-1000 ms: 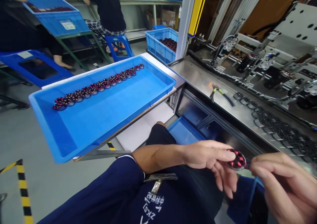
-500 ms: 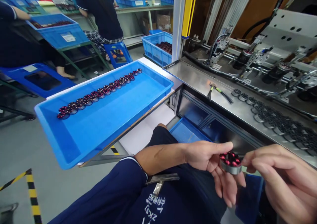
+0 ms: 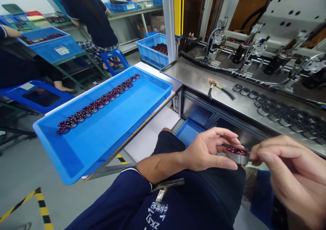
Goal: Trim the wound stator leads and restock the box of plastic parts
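Observation:
A motor stator [image 3: 238, 158], a silver ring with red-and-black windings on top, is held in front of my lap. My left hand [image 3: 207, 152] curves around its left side, thumb along the near lower edge and fingers at the far edge. At the right edge, the thumb and fingertips of my right hand [image 3: 287, 169] pinch close together against the stator; whether they also grip a thin wire end is hidden. Similar red-wound stators [image 3: 99, 102] form a long line inside the blue tray [image 3: 122, 121] to my left.
Green-and-black cutting pliers [image 3: 220, 87] lie on the metal bench [image 3: 196, 82]. Dark stators [image 3: 282, 109] stand in rows to the right, before a machine [image 3: 265, 50]. A blue crate [image 3: 152, 52] of parts stands behind the tray. Two people [image 3: 89, 19] sit at the back left.
My left hand has turned over, from fingers beneath the stator to thumb near and fingers on the far side. The stator now lies flatter. The view has shifted slightly.

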Tool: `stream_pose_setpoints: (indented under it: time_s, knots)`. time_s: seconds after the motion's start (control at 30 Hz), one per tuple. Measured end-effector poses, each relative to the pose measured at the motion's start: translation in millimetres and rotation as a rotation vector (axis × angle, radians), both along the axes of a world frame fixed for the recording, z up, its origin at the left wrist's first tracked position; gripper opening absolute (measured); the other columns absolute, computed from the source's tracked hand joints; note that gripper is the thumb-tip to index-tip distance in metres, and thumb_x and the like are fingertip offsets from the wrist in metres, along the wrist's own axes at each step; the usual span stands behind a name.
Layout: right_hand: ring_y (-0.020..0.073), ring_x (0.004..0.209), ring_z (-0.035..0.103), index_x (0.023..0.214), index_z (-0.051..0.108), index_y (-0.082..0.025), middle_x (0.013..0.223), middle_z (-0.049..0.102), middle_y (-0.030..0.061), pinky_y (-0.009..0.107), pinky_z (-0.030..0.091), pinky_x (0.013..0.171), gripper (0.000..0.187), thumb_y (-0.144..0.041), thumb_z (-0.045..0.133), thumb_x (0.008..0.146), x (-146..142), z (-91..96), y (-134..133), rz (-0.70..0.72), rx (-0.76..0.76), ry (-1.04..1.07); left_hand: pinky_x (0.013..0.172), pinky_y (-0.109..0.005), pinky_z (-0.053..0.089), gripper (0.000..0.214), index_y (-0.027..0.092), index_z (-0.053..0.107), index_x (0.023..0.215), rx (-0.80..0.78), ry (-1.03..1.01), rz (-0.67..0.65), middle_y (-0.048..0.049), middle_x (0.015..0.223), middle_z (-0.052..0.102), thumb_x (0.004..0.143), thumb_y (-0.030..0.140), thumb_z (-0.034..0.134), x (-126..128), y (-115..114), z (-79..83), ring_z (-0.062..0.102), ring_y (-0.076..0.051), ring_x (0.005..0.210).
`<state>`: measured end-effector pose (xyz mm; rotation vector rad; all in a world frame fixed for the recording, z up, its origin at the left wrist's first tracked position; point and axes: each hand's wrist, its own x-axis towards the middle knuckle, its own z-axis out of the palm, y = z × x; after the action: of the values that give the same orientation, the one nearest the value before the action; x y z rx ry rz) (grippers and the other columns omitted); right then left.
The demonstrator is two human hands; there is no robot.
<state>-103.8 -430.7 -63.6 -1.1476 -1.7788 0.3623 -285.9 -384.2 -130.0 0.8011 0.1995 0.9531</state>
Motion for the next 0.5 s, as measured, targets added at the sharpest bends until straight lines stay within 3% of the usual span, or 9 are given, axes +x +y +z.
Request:
stream_pose_setpoints:
  time_s: [0.1,0.17,0.3,0.37,0.5]
  knots:
    - [0.0199,0.078,0.067,0.089,0.069,-0.023,0.082,0.067,0.0035,0.033,0.049,0.064,0.017,-0.005,0.067,0.087,-2.4,0.0,2.0,0.101,0.041,-0.027,0.082,-0.029,0.057,0.048,0.013,0.068,0.102,-0.015,0.071,-0.094,-0.0058,0.098,0.068,0.066,0.03,0.093,0.3,0.2,-1.4,0.07,-0.013,0.085]
    - [0.0197,0.077,0.067,0.087,0.069,-0.022,0.081,0.067,0.0033,0.033,0.048,0.064,0.016,-0.006,0.067,0.088,-6.3,-0.6,1.3,0.05,0.048,0.015,0.079,-0.029,0.058,0.047,0.013,0.068,0.101,-0.025,0.088,-0.075,-0.0055,0.095,0.069,0.066,0.033,0.093,1.3,0.7,-2.2,0.071,-0.013,0.081]
    - [0.0158,0.068,0.061,0.079,0.068,-0.023,0.075,0.065,0.0011,0.029,0.046,0.06,0.013,-0.017,0.07,0.09,-18.0,-6.0,-5.1,-0.142,0.002,0.1,0.083,-0.029,0.058,0.047,0.015,0.069,0.098,-0.006,0.066,0.086,-0.0065,0.106,0.071,0.061,0.024,0.095,3.6,6.5,-3.9,0.072,-0.014,0.087]
    - [0.0144,0.063,0.059,0.075,0.067,-0.023,0.072,0.064,0.0007,0.026,0.047,0.057,0.017,-0.025,0.07,0.092,-24.3,-13.5,-8.4,-0.158,-0.118,0.19,0.088,-0.032,0.058,0.046,0.016,0.069,0.096,0.007,0.038,0.128,-0.0061,0.109,0.072,0.059,0.021,0.096,4.2,11.0,-5.4,0.073,-0.016,0.09]
    - [0.0144,0.055,0.058,0.062,0.064,-0.02,0.058,0.06,0.0021,0.023,0.049,0.051,0.04,-0.047,0.068,0.091,-39.5,-35.6,-7.4,0.017,-0.496,0.514,0.089,-0.033,0.059,0.044,0.016,0.069,0.094,0.013,0.004,0.139,-0.0052,0.107,0.073,0.058,0.019,0.096,3.5,17.6,-7.3,0.075,-0.017,0.09]
